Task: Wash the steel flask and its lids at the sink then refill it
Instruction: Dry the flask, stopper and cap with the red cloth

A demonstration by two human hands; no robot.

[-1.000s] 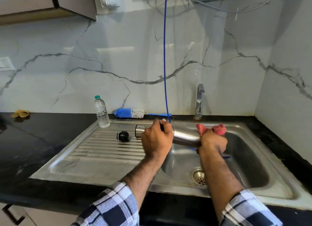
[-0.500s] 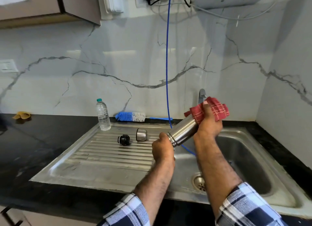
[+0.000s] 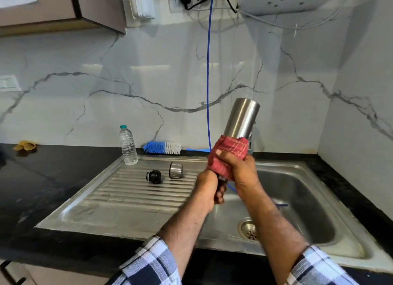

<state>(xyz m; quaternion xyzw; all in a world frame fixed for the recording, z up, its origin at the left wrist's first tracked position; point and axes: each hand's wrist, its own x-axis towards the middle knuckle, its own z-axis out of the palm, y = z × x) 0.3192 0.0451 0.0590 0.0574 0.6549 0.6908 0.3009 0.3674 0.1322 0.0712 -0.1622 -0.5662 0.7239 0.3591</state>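
The steel flask (image 3: 242, 118) stands nearly upright above the sink, base up and tilted slightly right. My right hand (image 3: 240, 169) wraps a red checked cloth (image 3: 228, 157) around its lower half and grips it. My left hand (image 3: 209, 189) grips the flask's neck end just below the cloth; the mouth is hidden. On the ribbed drainboard (image 3: 136, 191) lie the black inner lid (image 3: 153, 176) and the steel cup lid (image 3: 176, 170), both on their sides.
A small plastic water bottle (image 3: 128, 145) stands at the drainboard's back edge beside a blue-and-white bottle brush (image 3: 162, 147). A blue tube (image 3: 208, 71) hangs down into the sink basin (image 3: 297, 199). The tap is mostly hidden behind the flask. A yellow cloth (image 3: 24, 145) lies far left.
The flask has swung from lying level over the basin to nearly upright, base up. The cloth in my right hand has slid from the base end down to the lower half.
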